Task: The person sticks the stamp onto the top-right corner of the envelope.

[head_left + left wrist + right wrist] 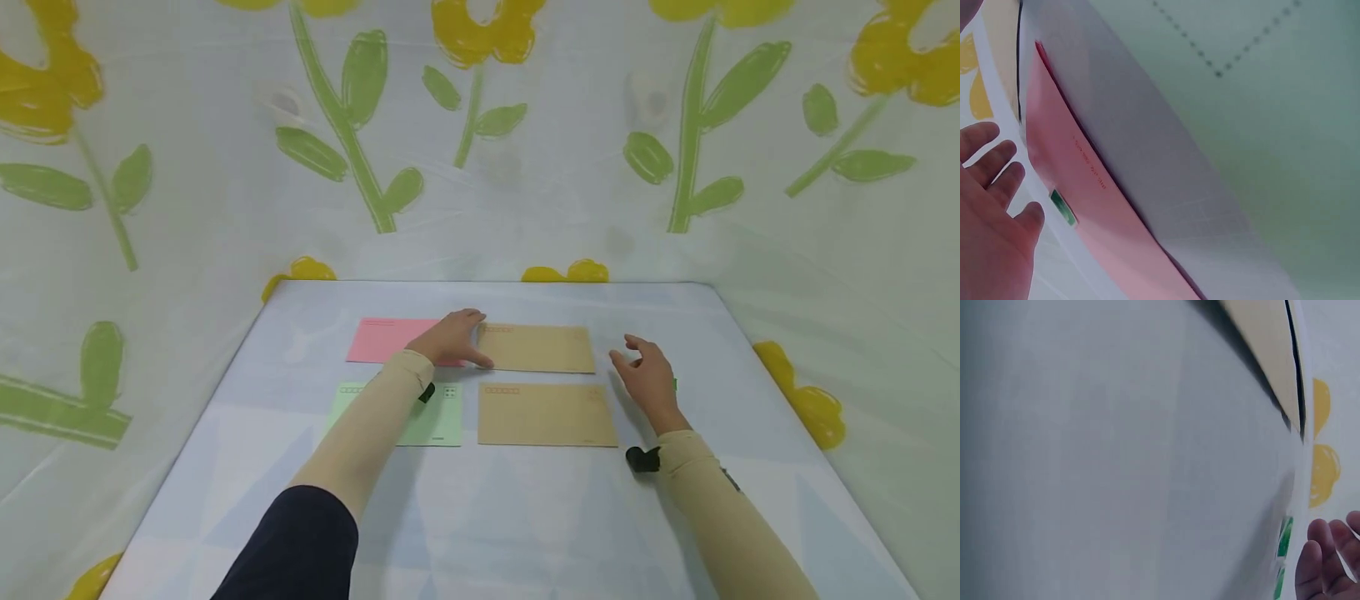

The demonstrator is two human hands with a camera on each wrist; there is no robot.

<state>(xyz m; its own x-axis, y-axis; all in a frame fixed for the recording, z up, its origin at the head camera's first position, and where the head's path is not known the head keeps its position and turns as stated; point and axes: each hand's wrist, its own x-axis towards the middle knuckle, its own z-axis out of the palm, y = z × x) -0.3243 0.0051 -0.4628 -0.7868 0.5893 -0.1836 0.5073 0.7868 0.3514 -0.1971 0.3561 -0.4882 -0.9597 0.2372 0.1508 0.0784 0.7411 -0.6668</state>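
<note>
Four envelopes lie flat in two rows: a pink envelope (378, 340) and a brown envelope (538, 348) at the back, a pale green envelope (438, 421) and another brown envelope (547, 415) in front. My left hand (448, 337) reaches over the pink one's right end, its thumb and fingers spread at the left edge of the back brown envelope; whether they touch it I cannot tell. To the right of the brown envelopes, my right hand (648, 379) hovers with loosely bent fingers and holds nothing. My left sleeve covers part of the green envelope.
The envelopes lie on a white table (525, 517) with a pale blue triangle pattern. Behind it and at its sides hangs a cloth (555, 183) printed with yellow flowers. Black wrist pieces (642, 459) show at the cuffs.
</note>
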